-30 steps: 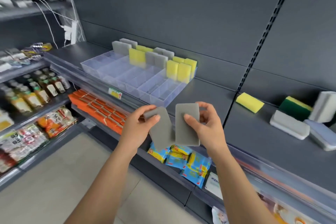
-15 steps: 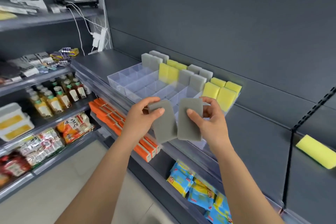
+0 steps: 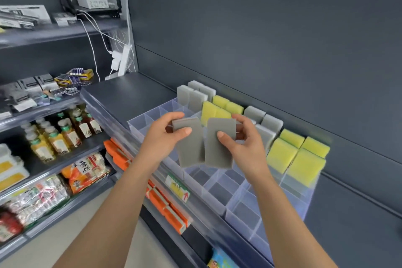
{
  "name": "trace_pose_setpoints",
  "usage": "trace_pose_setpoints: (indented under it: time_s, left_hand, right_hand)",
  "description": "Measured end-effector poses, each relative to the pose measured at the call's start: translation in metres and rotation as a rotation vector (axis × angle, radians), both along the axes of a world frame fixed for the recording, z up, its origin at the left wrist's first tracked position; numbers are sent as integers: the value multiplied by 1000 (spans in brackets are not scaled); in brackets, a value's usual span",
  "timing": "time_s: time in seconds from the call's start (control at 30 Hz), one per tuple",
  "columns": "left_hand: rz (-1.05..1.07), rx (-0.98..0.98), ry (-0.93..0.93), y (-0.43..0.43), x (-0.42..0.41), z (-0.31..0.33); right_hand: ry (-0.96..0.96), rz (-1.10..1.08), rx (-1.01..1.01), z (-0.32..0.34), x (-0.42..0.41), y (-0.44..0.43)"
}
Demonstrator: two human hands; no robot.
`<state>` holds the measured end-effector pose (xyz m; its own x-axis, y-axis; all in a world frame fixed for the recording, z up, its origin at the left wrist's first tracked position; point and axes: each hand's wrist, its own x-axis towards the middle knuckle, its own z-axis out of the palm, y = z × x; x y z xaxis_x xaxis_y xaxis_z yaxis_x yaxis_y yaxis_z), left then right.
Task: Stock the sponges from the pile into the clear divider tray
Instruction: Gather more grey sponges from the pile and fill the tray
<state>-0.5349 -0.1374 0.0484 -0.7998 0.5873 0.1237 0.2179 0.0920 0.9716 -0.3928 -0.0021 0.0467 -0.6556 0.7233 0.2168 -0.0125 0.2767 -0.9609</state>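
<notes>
My left hand [image 3: 163, 137] grips a grey sponge [image 3: 191, 150] by its upper end, thumb across the front. Beside it, my right hand [image 3: 243, 148] holds a second grey sponge [image 3: 218, 154] the same way. Both sponges hang upright over the middle of the clear divider tray [image 3: 219, 198] on the grey shelf. Along the tray's back rows stand grey sponges [image 3: 191, 95] and yellow sponges [image 3: 300, 159]; the front compartments hold nothing. The pile of loose sponges is out of view.
The grey shelf [image 3: 130, 93] runs left of the tray, with a back panel behind it. A price tag [image 3: 178, 186] hangs on the shelf rail. Orange packs [image 3: 165, 202] lie on the shelf below. Bottles [image 3: 63, 132] and snack bags [image 3: 84, 172] fill the left unit.
The view has swung left, so the tray now lies directly under my hands and the sponge pile has left the frame. Both hands have kept their grey sponges and moved over the tray.
</notes>
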Motion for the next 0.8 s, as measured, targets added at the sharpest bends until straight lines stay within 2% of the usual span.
trace_pose_setpoints:
  time_s: [0.33, 0.53, 0.8]
  left_hand:
    - [-68, 22, 52, 28, -107, 3]
    - [-121, 32, 62, 48, -183, 3]
    - [-196, -72, 190, 68, -245, 0]
  right_hand:
    - [-11, -61, 16, 3, -97, 22]
    - [-10, -190, 30, 0, -158, 27]
    - [-134, -376, 98, -20, -217, 26]
